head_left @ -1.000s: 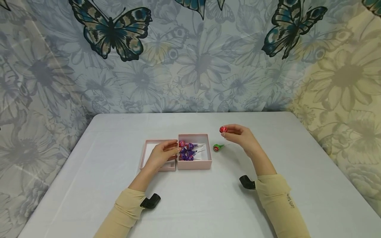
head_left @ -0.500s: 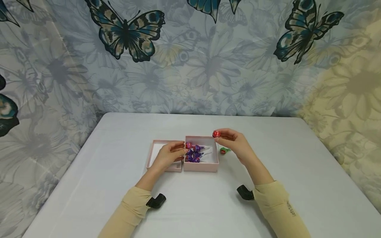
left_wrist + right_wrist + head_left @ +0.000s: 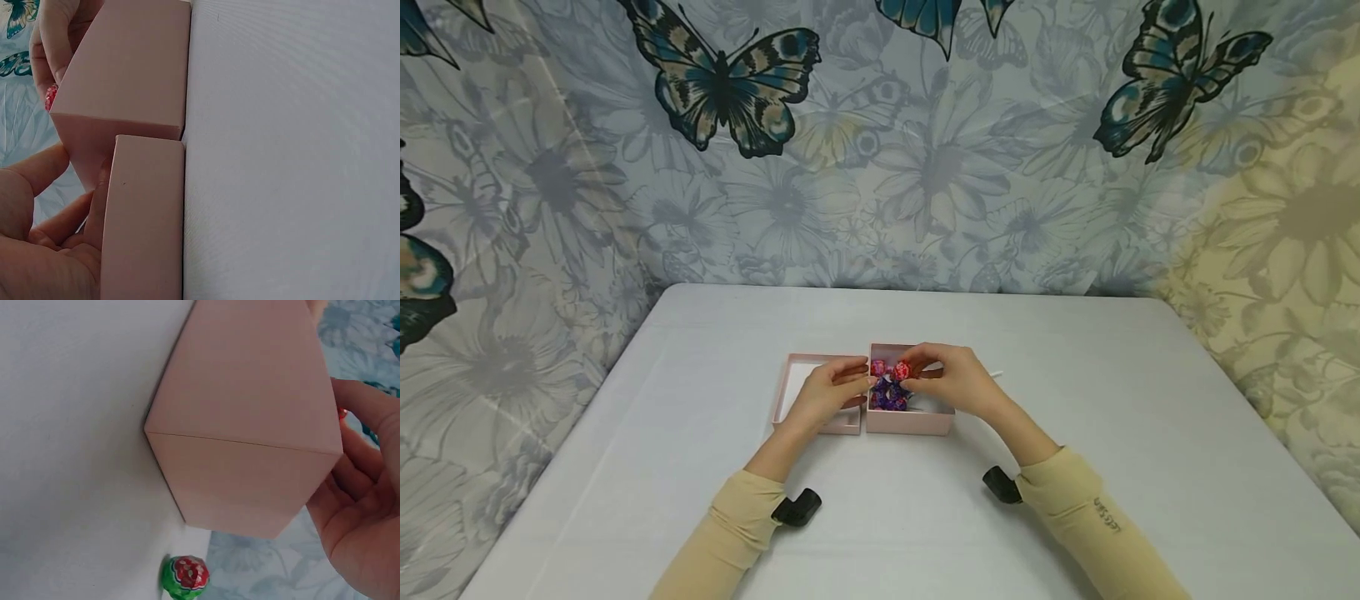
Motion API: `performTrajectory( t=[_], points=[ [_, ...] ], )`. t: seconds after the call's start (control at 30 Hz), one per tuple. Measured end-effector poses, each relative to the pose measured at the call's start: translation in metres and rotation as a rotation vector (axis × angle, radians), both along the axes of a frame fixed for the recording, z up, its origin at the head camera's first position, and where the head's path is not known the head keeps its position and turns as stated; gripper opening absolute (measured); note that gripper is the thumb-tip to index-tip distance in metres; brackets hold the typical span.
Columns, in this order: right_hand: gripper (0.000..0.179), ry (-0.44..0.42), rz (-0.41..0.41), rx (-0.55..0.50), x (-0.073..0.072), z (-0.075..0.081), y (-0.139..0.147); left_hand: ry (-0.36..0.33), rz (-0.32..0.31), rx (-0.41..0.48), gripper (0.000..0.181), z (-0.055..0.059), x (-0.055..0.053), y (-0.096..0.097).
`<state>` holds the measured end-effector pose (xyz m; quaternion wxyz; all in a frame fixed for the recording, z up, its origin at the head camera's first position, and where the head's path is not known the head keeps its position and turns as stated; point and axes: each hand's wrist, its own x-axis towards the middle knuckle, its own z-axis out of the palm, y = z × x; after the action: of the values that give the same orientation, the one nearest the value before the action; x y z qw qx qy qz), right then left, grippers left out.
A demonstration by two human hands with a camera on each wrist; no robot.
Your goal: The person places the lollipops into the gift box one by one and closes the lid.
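My right hand (image 3: 955, 381) pinches a red-wrapped lollipop (image 3: 902, 370) inside the open pink box (image 3: 910, 423), over the purple-wrapped lollipops (image 3: 891, 397). A pink-red lollipop (image 3: 878, 367) lies at the box's back left. With fingers extended, my left hand (image 3: 829, 393) touches the box's left wall; its thumb and fingers meet that wall in the left wrist view. Under the left hand sits the shallow pink lid (image 3: 796, 387), right beside the box. A green and red lollipop (image 3: 186, 577) lies by the box's right side; the right hand mostly hides it in the head view.
A white cloth covers the table (image 3: 880, 517). Behind it hangs a butterfly-and-flower fabric backdrop (image 3: 940, 167). Black wrist cameras (image 3: 797, 507) stick out from both sleeves, low over the tabletop. The box walls stand higher than the lid's rim.
My right hand has brought the red lollipop leftward and down, from above the table right of the box into the box. The left hand stays at the box wall. The head view has shifted slightly.
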<state>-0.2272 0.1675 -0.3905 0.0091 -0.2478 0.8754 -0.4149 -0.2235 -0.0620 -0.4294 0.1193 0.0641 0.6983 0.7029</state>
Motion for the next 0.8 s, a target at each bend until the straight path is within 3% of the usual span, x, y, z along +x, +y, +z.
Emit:
performTrajectory(
  t=[0.13,0.47,0.7,0.8],
  points=[
    [0.028,0.080,0.039,0.049,0.001,0.000,-0.005,0.010,-0.001,-0.002,0.048,0.000,0.000,0.000],
    [0.031,0.145,0.022,0.124,-0.006,0.010,-0.014,0.014,0.001,-0.014,0.047,0.000,-0.002,-0.002],
    [0.032,0.238,0.016,0.323,-0.018,0.008,-0.023,0.008,0.006,-0.006,0.047,0.001,-0.001,-0.003],
    [0.032,0.226,0.029,0.334,-0.021,0.004,-0.025,0.009,0.002,-0.009,0.048,0.001,-0.001,-0.002]
  ],
)
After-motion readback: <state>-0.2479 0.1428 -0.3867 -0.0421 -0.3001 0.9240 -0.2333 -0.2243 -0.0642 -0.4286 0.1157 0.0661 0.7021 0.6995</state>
